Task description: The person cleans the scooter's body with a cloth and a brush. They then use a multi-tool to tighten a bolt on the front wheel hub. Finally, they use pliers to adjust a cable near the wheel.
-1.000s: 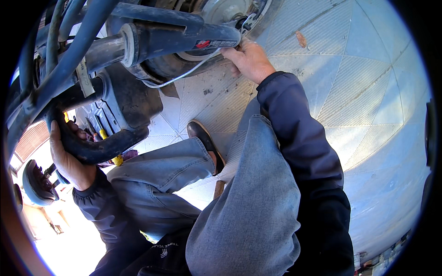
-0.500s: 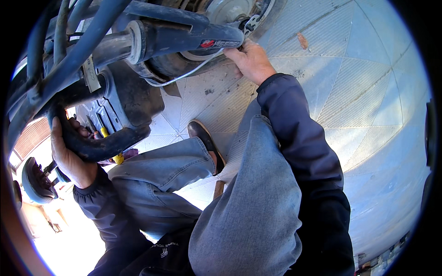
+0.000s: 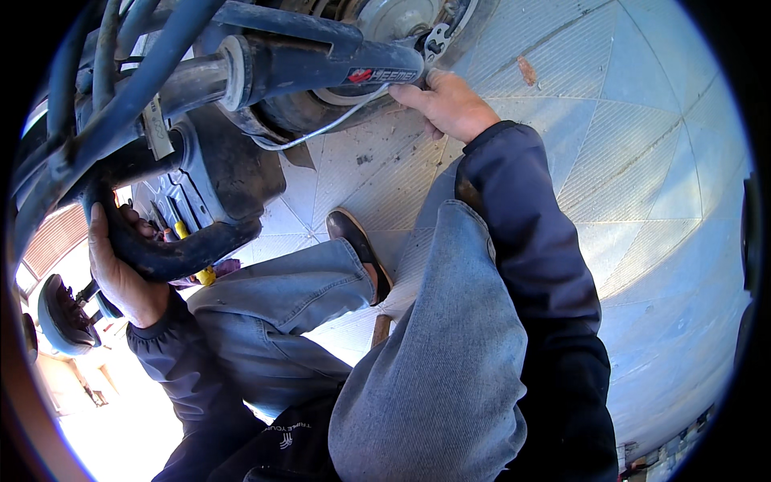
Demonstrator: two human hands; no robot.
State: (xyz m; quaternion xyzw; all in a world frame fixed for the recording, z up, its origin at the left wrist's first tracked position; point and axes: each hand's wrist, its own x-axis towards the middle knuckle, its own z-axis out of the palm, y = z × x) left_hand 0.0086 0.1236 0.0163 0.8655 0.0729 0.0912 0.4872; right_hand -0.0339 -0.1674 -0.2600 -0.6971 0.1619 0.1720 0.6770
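At the left, my left hand (image 3: 127,277) is wrapped round a thick black curved frame tube (image 3: 181,255) of a vehicle. My right hand (image 3: 451,106) is closed at the lower end of a dark shock absorber (image 3: 321,68), beside the wheel (image 3: 397,20). Its thumb points left near the end of a light grey cable (image 3: 333,124). Just beyond the index finger shows a flat silvery metal plate with holes (image 3: 435,42). The tube's end hides what the fingertips grip.
A black boxy part (image 3: 237,165) sits between my hands. Yellow-handled tools (image 3: 181,230) lie behind the curved tube. My shoe (image 3: 357,241) rests on the tiled floor (image 3: 626,161), where a brown scrap (image 3: 527,71) lies. A wooden piece (image 3: 381,329) shows between my legs.
My right hand and forearm have shifted slightly right, and the wrist is turned a little. The holed plate sits at a slightly steeper angle. My left hand stays in place on the tube.
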